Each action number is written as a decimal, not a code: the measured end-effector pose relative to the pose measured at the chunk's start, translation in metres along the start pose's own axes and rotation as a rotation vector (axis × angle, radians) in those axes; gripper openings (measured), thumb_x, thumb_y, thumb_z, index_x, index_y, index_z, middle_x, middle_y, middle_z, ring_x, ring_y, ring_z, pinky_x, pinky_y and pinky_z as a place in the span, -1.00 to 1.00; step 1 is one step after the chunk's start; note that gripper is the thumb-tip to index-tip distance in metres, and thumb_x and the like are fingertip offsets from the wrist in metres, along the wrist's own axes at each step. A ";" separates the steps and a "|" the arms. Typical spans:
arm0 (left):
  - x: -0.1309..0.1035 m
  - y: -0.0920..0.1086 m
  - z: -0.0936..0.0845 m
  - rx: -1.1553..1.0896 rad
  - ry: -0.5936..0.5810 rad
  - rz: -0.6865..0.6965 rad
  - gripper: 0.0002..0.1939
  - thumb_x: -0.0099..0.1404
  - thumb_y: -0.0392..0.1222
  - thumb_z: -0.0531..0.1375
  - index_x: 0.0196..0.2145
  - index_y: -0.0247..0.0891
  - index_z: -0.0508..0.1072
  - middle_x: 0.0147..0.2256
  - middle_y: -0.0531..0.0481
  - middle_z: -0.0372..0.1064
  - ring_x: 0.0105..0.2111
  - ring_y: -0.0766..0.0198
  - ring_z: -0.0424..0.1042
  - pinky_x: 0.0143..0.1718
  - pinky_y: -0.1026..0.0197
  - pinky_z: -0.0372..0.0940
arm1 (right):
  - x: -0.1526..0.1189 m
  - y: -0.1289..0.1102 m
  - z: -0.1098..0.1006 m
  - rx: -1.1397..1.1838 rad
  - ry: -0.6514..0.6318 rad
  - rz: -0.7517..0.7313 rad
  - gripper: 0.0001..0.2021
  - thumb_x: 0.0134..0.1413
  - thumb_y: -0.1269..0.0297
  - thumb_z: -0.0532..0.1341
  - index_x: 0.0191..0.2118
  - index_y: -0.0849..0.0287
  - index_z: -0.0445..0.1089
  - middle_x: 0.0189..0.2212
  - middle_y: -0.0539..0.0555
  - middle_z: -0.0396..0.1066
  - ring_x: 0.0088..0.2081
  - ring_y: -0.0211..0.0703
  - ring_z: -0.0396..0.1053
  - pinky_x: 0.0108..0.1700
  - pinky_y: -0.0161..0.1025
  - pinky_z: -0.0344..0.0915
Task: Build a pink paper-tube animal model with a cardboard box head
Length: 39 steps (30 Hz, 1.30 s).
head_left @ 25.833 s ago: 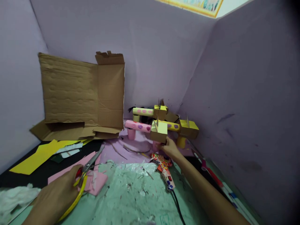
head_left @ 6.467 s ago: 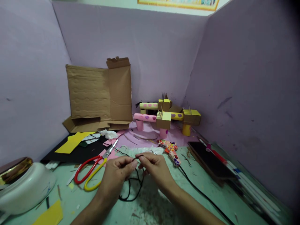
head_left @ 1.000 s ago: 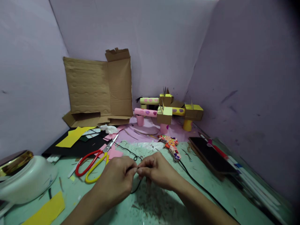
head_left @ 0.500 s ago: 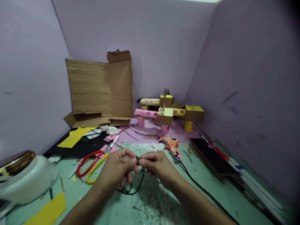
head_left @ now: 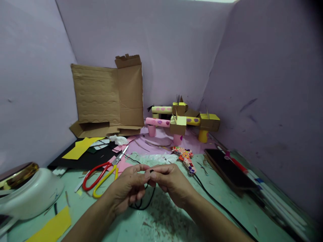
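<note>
My left hand [head_left: 132,185] and my right hand [head_left: 169,181] meet over the middle of the table, thumbs and forefingers pinched together on a black cord [head_left: 151,198]. A small dark bit of it shows between the fingertips; whether it is a knot I cannot tell. Below the hands the cord hangs in loops near the tabletop, and a thin strand runs up and left toward the scissors. The scissors [head_left: 106,173], with one red and one yellow handle, lie left of my left hand. A patterned glue gun [head_left: 185,158] with a black cable lies beyond my right hand.
Behind stand several paper-tube animals [head_left: 178,126] with cardboard-box heads. An opened cardboard box [head_left: 108,95] leans at the back left. Yellow paper [head_left: 52,227] and a white pot-like vessel [head_left: 32,196] are at left. A phone-like dark slab [head_left: 229,168] and markers [head_left: 275,198] lie at right.
Both hands' fingertips have drawn closer together, covering more of the cord. My left hand has turned slightly, and the loops below have shifted a little.
</note>
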<state>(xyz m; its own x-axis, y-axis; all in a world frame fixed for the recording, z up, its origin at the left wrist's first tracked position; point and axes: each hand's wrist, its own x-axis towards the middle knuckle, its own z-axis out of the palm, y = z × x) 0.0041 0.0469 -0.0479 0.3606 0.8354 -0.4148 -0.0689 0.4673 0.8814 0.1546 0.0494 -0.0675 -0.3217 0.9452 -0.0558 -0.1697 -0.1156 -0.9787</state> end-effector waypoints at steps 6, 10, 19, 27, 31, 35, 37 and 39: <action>0.008 -0.007 -0.001 0.272 0.263 0.305 -0.56 -0.13 0.03 0.33 -0.41 -0.27 0.25 -0.59 0.19 0.17 -0.71 0.56 -0.03 -0.73 0.42 -0.15 | 0.004 0.000 -0.003 -0.005 0.099 -0.020 -0.81 -0.34 0.20 0.36 -0.62 0.24 0.45 -0.80 -0.16 0.08 -0.70 -0.44 -0.09 -0.63 -0.34 -0.20; 0.003 0.002 -0.008 0.244 0.124 0.340 -0.63 -0.10 -0.02 0.31 -0.40 -0.29 0.33 -0.57 0.16 0.20 -0.68 0.52 -0.01 -0.69 0.40 -0.10 | 0.003 -0.005 -0.005 0.000 0.024 0.027 -0.78 -0.34 0.17 0.35 -0.63 0.25 0.44 -0.80 -0.16 0.09 -0.71 -0.45 -0.08 -0.63 -0.34 -0.20; -0.009 0.012 -0.007 0.304 -0.100 0.353 -0.87 -0.06 -0.22 0.31 -0.46 -0.26 0.58 -0.49 0.03 0.32 -0.57 0.42 0.23 -0.62 0.38 0.08 | 0.000 -0.002 -0.007 -0.019 -0.181 0.104 -0.75 -0.39 0.16 0.38 -0.68 0.25 0.41 -0.83 -0.17 0.09 -0.73 -0.46 -0.08 -0.64 -0.34 -0.22; -0.003 0.001 -0.007 0.046 -0.212 0.306 -0.80 -0.17 -0.13 0.40 -0.61 -0.30 0.53 -0.54 0.05 0.30 -0.68 0.39 0.32 -0.73 0.38 0.02 | -0.003 -0.003 -0.007 0.014 -0.309 0.154 -0.70 -0.43 0.10 0.40 -0.67 0.27 0.44 -0.78 -0.11 0.22 -0.72 -0.46 -0.04 -0.63 -0.34 -0.22; -0.002 0.003 -0.006 0.211 -0.122 0.415 -0.74 -0.04 -0.09 0.32 -0.62 -0.33 0.40 -0.59 0.09 0.22 -0.67 0.45 0.21 -0.66 0.36 0.02 | -0.002 -0.005 -0.008 0.022 -0.304 0.139 -0.61 -0.39 -0.01 0.38 -0.66 0.29 0.43 -0.81 -0.16 0.06 -0.72 -0.46 -0.11 -0.62 -0.34 -0.23; -0.005 0.010 -0.007 0.582 0.172 0.628 -0.81 0.10 -0.17 0.16 -0.59 -0.29 0.31 -0.55 0.06 0.22 -0.52 0.35 0.21 -0.49 0.31 0.11 | 0.000 -0.011 -0.011 -0.097 -0.123 -0.012 -0.66 -0.19 0.01 0.31 -0.49 0.24 0.53 -0.69 -0.08 0.25 -0.59 -0.36 0.10 -0.48 -0.34 0.03; -0.007 0.011 -0.007 0.692 0.280 0.707 -0.82 0.14 -0.20 0.11 -0.58 -0.27 0.30 -0.53 0.04 0.23 -0.49 0.33 0.21 -0.45 0.29 0.11 | 0.002 -0.012 -0.012 -0.183 0.005 -0.132 -0.73 -0.12 0.09 0.29 -0.35 0.17 0.56 -0.51 0.00 0.39 -0.41 -0.25 0.24 -0.30 -0.27 0.12; -0.008 0.010 -0.006 0.749 0.318 0.753 -0.81 0.18 -0.23 0.08 -0.57 -0.26 0.29 -0.52 0.04 0.23 -0.49 0.33 0.21 -0.44 0.29 0.11 | 0.002 -0.011 -0.011 -0.252 0.038 -0.202 -0.75 -0.09 0.14 0.27 -0.29 0.13 0.56 -0.44 0.03 0.39 -0.35 -0.19 0.25 -0.25 -0.24 0.12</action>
<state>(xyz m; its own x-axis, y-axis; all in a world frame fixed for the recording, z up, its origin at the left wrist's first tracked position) -0.0053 0.0471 -0.0371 0.2005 0.9187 0.3402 0.4484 -0.3948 0.8019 0.1665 0.0561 -0.0587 -0.2688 0.9528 0.1414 0.0111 0.1498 -0.9886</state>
